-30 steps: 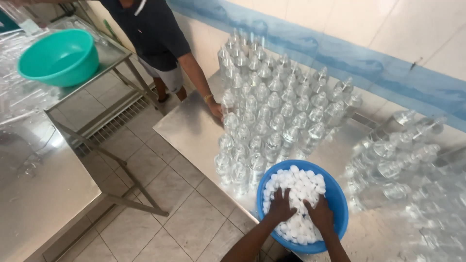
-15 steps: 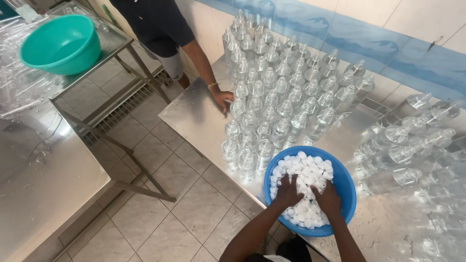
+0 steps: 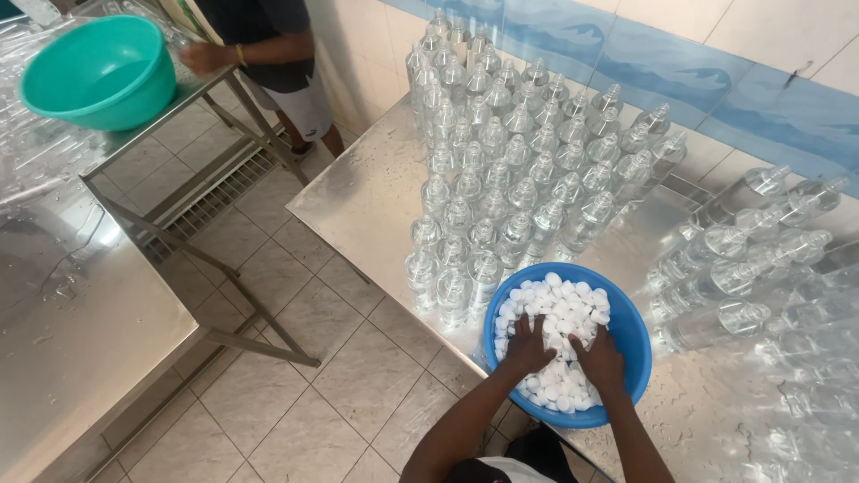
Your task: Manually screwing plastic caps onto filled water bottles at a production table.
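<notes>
Since both hands, left [image 3: 530, 347] and right [image 3: 598, 362], sit spread-fingered in the caps [image 3: 559, 309], I'd say they're light, hard, slippery; scoop handfuls from the bowl [image 3: 633, 331].

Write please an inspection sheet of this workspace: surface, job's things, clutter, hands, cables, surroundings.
Surface: steel table, shiny.
Job's things: blue bowl of white caps at the table's near edge; clear bottles standing in rows behind it.
Clutter: more bottles lying on their sides at right.
Hands: left hand and right hand both in the caps; grip cannot be told.
Cables: nothing seen.
Surroundings: tiled floor; second table with teal bowl; another person beside it.
</notes>
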